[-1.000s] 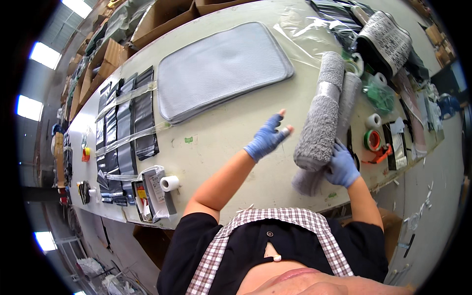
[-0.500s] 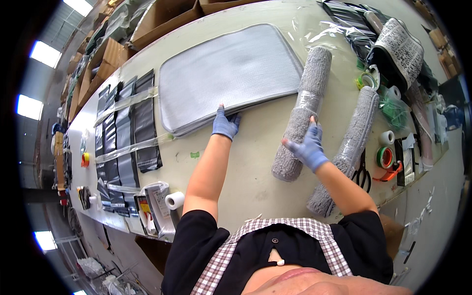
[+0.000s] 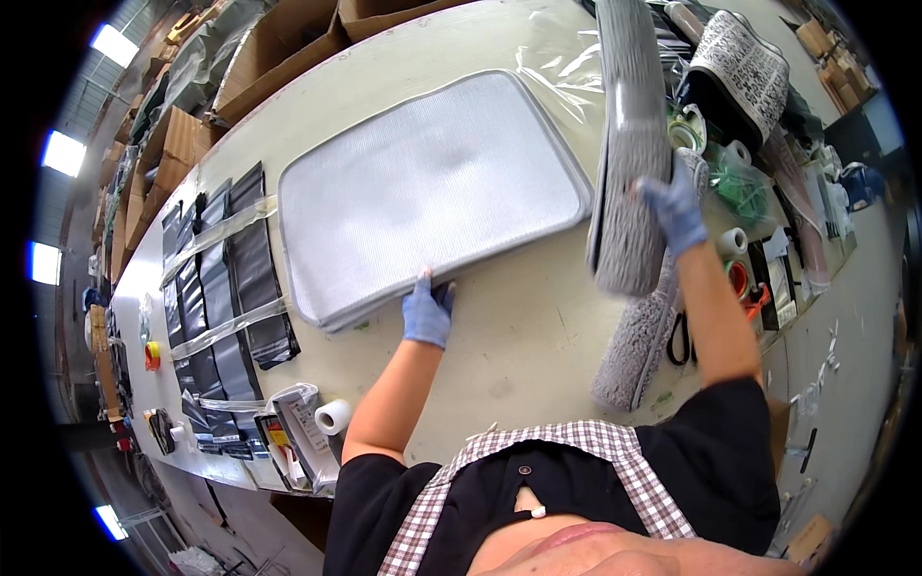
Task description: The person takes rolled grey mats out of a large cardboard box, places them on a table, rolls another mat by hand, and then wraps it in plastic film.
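My left hand [image 3: 427, 310], in a blue glove, presses on the near edge of a stack of flat grey mats [image 3: 432, 187] lying in the middle of the pale table [image 3: 519, 336]. Its fingertips touch the stack's edge. My right hand [image 3: 672, 206], also in a blue glove, grips a rolled grey mat [image 3: 629, 144] and holds it raised above the table, to the right of the flat stack. A second rolled grey mat [image 3: 639, 341] lies on the table below it, by my right forearm.
Black and grey bags in clear wrap [image 3: 226, 298] lie in rows at the left. A white tape roll [image 3: 333, 417] and small packets sit near the front left edge. Tape rolls, scissors [image 3: 680, 338] and a patterned rolled mat [image 3: 735, 62] crowd the right side. Cardboard boxes [image 3: 279, 53] stand behind.
My right hand has lifted one rolled mat off the table and swung it up and to the right. My left hand has stayed on the near edge of the flat stack.
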Demonstrator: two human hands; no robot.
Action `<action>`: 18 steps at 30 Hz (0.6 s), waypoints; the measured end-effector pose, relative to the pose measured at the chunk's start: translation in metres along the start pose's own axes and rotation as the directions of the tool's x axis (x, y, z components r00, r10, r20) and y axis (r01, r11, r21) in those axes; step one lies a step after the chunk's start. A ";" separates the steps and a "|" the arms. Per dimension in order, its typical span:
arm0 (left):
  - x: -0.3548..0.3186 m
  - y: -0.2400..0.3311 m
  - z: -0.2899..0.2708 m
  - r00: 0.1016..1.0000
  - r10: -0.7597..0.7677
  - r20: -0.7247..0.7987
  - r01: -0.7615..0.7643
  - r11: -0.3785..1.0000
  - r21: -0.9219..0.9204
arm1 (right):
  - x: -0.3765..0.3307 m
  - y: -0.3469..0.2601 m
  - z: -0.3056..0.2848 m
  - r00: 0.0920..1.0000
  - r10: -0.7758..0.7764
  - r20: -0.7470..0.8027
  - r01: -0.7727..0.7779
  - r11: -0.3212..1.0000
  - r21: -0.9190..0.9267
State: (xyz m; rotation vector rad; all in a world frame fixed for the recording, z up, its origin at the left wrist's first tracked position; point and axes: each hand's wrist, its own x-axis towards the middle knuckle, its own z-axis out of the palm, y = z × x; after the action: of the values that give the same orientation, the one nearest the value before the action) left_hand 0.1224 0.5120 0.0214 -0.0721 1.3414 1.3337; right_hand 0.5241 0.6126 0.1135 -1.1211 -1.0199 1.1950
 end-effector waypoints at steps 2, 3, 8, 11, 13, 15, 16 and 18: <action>-0.032 -0.018 -0.008 0.999 -0.032 -0.026 0.033 0.999 0.010 | 0.036 -0.048 -0.015 0.996 -0.091 0.010 0.090 0.936 -0.341; -0.049 -0.029 0.000 0.995 -0.101 0.009 0.101 0.995 0.013 | 0.066 -0.033 -0.053 0.966 -0.215 -0.141 0.107 0.834 -0.542; -0.076 -0.043 -0.062 0.985 -0.169 0.029 0.171 0.983 -0.073 | -0.024 0.007 -0.047 0.915 -0.372 -0.154 -0.078 0.213 -0.974; -0.093 -0.051 -0.063 0.986 -0.163 -0.017 0.163 0.986 -0.039 | -0.130 0.047 -0.050 0.925 0.023 -0.380 -0.373 0.253 -0.893; -0.101 -0.055 -0.064 0.983 -0.174 -0.059 0.173 0.985 -0.019 | -0.161 0.040 -0.033 0.804 0.352 -0.479 -0.582 0.298 -0.757; -0.104 -0.060 -0.068 0.982 -0.189 -0.031 0.188 0.982 -0.016 | -0.166 0.054 -0.037 0.834 0.262 -0.485 -0.551 0.402 -0.731; -0.105 -0.062 -0.070 0.980 -0.197 -0.017 0.197 0.980 -0.017 | -0.168 0.060 -0.042 0.845 0.215 -0.489 -0.530 0.450 -0.718; -0.113 -0.062 -0.072 0.983 -0.185 -0.002 0.185 0.983 0.000 | -0.171 0.057 -0.050 0.864 0.184 -0.468 -0.463 0.655 -0.597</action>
State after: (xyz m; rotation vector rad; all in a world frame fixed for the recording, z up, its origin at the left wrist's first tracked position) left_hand 0.1559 0.3690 0.0388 -0.1939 1.3036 1.1772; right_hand 0.5463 0.4393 0.0476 -2.1362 -1.0105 0.8033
